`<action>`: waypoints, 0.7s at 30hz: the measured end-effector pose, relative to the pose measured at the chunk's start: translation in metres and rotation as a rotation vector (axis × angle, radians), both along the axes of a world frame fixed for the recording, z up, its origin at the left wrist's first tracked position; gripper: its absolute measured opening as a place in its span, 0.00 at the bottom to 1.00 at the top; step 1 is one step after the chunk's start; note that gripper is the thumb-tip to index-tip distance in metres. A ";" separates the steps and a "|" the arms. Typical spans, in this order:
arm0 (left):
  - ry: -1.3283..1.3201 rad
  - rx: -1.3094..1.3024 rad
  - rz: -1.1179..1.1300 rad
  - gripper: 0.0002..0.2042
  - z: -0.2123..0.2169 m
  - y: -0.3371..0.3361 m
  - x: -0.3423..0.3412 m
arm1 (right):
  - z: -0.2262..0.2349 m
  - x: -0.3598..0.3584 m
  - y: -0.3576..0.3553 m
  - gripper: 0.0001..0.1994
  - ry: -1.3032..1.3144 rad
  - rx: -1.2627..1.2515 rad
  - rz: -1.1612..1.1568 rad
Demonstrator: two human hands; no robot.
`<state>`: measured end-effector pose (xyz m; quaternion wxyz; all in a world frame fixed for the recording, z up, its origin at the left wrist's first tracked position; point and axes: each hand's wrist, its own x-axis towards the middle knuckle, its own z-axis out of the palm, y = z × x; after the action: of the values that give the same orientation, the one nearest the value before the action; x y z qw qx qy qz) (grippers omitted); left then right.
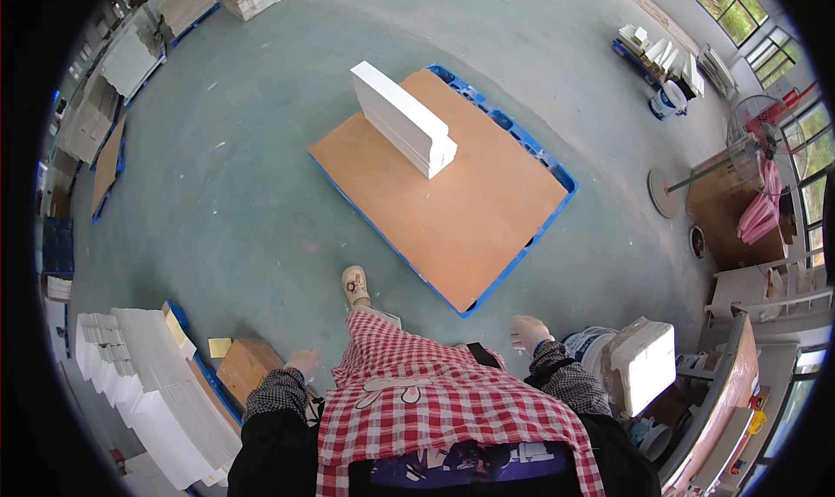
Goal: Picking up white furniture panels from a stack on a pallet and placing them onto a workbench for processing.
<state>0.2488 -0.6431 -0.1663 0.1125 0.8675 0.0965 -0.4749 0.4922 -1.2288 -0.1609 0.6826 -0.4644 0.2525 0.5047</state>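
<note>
Two hands hang short of the pallet point(570, 184), our right hand point(529, 333) nearer than our left hand point(303, 362), whether spread or closed we cannot tell, while ahead the white stack point(400, 119) stands on it, long axis slanting toward its far-left edge.

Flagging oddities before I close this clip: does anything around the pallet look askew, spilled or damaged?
Only something mild: the brown sheet looks off-centre on the blue pallet, leaving a wider strip exposed along the far right side than the near left. No spill or damage stands out there.
</note>
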 end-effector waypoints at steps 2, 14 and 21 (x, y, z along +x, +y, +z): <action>-0.083 -0.165 0.454 0.12 -0.051 0.061 -0.033 | 0.029 0.028 0.075 0.08 0.128 0.041 0.001; -0.385 -0.269 0.394 0.04 -0.006 0.318 0.278 | 0.030 0.124 0.289 0.14 0.147 -0.465 -0.100; -0.170 -0.741 1.240 0.08 0.092 0.320 0.511 | 0.033 0.219 0.340 0.13 0.153 -0.327 -0.363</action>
<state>0.7593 -0.3226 -0.0739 0.6546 0.5920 0.3941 -0.2563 0.7112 -0.8889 -0.1284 0.6567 -0.4761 0.4608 0.3603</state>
